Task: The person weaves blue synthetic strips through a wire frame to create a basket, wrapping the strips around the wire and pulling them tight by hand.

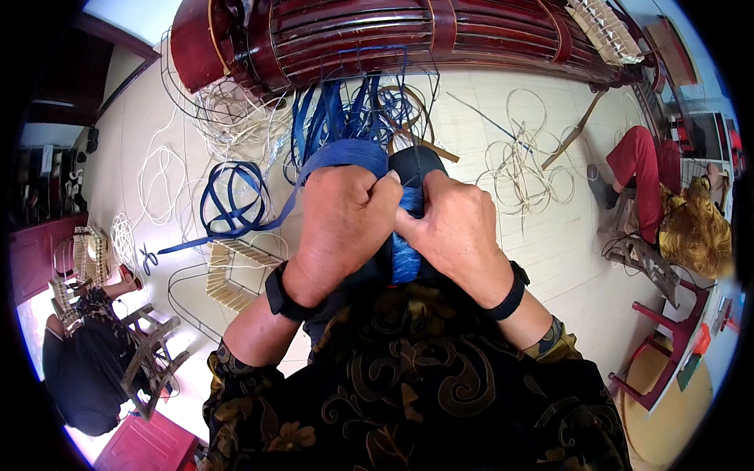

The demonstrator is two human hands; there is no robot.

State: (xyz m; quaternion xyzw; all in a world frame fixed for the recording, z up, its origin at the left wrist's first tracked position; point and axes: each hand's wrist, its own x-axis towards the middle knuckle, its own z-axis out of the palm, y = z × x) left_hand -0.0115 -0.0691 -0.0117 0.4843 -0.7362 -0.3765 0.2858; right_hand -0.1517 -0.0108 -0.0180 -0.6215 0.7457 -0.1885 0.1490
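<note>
In front of my body my left hand (338,224) is closed, its thumb and curled fingers on flat blue strip. My right hand (459,231) is closed close beside it, thumb and forefinger pressed on a narrow piece covered in blue strip (406,263). The thumbs nearly meet; what lies under the fingers is partly hidden. A wide loop of blue strip (349,155) runs over behind my left hand. Beyond both hands, a thin dark wire frame (378,49) stands with many blue strips (318,118) hanging about it.
A dark red wooden bench (353,31) runs across the far side. Pale cord tangles (522,161), a coil of blue strip (234,196) and scissors (148,261) lie on the tiled floor. A slatted hexagonal frame (224,275) sits left. Seated people are at left and right, near stools (656,337).
</note>
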